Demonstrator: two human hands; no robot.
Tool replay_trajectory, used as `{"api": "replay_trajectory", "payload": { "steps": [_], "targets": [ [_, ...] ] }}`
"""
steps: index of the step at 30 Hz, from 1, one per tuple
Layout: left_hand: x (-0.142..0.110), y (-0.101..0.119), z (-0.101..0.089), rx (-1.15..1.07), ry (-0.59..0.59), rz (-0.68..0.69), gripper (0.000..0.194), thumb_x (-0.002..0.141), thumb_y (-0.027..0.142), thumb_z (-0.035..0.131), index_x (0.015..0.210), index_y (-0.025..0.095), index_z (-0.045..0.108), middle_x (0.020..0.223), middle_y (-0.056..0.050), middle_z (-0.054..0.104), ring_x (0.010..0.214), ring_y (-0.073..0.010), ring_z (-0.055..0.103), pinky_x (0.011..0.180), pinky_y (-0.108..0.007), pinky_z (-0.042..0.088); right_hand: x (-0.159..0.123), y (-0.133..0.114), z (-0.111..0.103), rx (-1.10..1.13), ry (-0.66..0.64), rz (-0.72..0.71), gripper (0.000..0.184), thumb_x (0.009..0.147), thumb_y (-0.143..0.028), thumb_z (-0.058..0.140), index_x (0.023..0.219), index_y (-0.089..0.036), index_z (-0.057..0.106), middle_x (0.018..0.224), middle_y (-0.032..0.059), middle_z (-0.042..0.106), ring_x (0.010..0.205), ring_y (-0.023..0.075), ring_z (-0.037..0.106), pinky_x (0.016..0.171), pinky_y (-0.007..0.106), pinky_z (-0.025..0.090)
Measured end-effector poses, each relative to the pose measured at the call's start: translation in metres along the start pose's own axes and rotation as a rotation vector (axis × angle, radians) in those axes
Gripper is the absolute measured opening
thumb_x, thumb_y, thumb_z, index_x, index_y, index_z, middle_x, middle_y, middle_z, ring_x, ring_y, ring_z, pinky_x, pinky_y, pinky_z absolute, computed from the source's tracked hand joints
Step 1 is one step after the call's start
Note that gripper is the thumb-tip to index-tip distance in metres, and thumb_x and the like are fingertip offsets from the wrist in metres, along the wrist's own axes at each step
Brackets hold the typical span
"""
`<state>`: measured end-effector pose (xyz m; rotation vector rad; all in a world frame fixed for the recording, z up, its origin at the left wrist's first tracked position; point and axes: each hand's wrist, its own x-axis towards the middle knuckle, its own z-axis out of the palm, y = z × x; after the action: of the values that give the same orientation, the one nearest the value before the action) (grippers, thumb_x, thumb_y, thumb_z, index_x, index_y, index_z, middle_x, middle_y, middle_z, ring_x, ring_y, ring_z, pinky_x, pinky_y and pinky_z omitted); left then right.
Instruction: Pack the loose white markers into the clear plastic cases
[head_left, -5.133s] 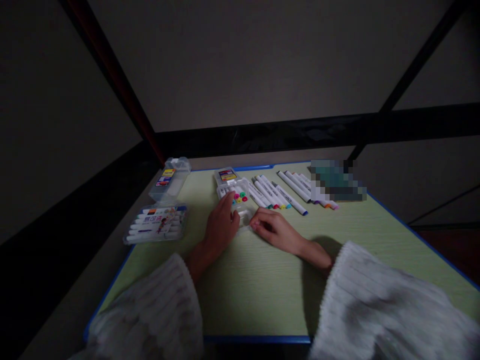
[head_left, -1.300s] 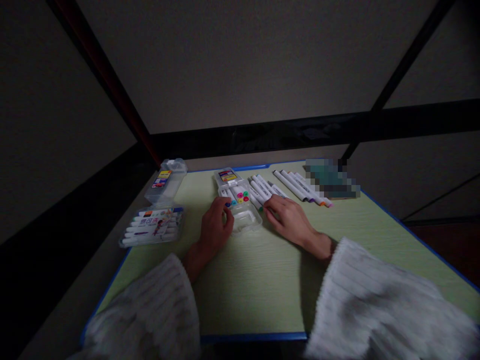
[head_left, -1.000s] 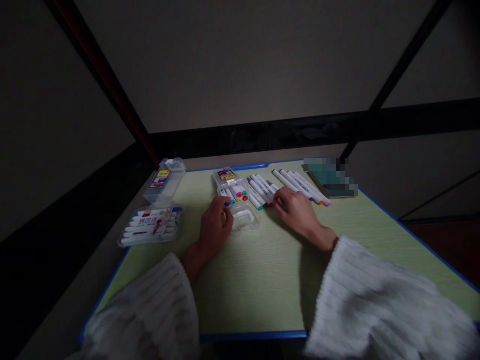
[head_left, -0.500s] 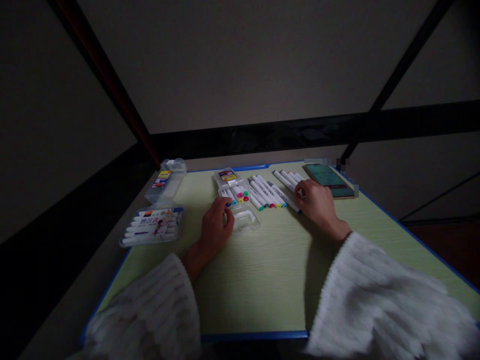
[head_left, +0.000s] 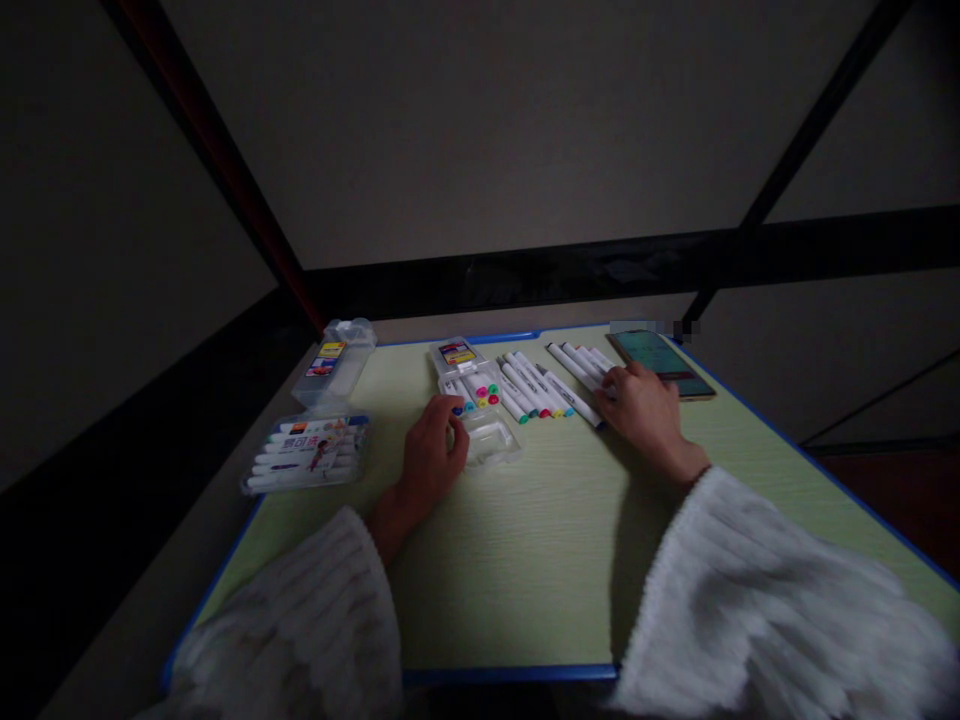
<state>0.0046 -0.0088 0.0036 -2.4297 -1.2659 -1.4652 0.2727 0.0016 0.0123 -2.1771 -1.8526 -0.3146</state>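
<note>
My left hand (head_left: 433, 447) is curled at the left edge of an open clear plastic case, its thumb by the open lower flap (head_left: 493, 440). White markers with coloured ends (head_left: 480, 388) fill the case, under its labelled upper part (head_left: 457, 353). To the right, my right hand (head_left: 643, 408) has its fingers bent down over the near ends of several loose white markers (head_left: 576, 364); the fingertips are partly hidden. Between the hands lies a row of white markers (head_left: 529, 385), and one dark-ended marker (head_left: 571, 396) points towards my right fingers.
A filled marker pack (head_left: 307, 455) lies at the table's left edge, with an upright-lidded clear case (head_left: 335, 370) behind it. At the far right rests a phone (head_left: 660, 362). The pale green table (head_left: 510, 580) has a blue rim, with a wall beyond.
My right hand has shifted slightly right and its fingers have come lower over the loose markers. My left hand stays in place at the case.
</note>
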Motion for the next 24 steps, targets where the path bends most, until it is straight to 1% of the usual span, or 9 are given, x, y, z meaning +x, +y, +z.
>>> {"api": "replay_trajectory", "payload": {
  "steps": [5,16,24],
  "targets": [
    [0.0004,0.0002,-0.0001,0.009,-0.001,0.01,0.025,0.075,0.006,0.043,0.096,0.019,0.047,0.08,-0.001,0.055,0.076,-0.0134,0.057,0.067,-0.024,0.046,-0.0006,0.0002,0.0008,-0.001,-0.028,0.004,0.024,0.079,-0.029,0.047,0.09,-0.013,0.061,0.096,0.0155,0.059,0.087,0.0286,0.056,0.066,0.037,0.037],
    [-0.0002,-0.0007,0.0002,0.02,-0.006,0.026,0.024,0.075,0.005,0.043,0.095,0.018,0.048,0.082,-0.002,0.056,0.076,-0.0137,0.056,0.067,-0.024,0.047,-0.0003,0.0,0.0009,-0.014,-0.084,0.004,0.027,0.078,-0.035,0.048,0.086,-0.014,0.062,0.096,0.016,0.058,0.088,0.0312,0.055,0.065,0.039,0.037],
    [-0.0003,-0.0014,0.0005,0.021,0.0,0.033,0.024,0.075,0.005,0.043,0.095,0.017,0.048,0.083,-0.003,0.057,0.078,-0.0143,0.057,0.068,-0.025,0.047,0.0006,-0.0017,0.0011,-0.018,-0.12,0.035,0.026,0.077,-0.033,0.047,0.086,-0.014,0.062,0.097,0.0137,0.058,0.09,0.0277,0.054,0.068,0.037,0.036]
  ]
}}
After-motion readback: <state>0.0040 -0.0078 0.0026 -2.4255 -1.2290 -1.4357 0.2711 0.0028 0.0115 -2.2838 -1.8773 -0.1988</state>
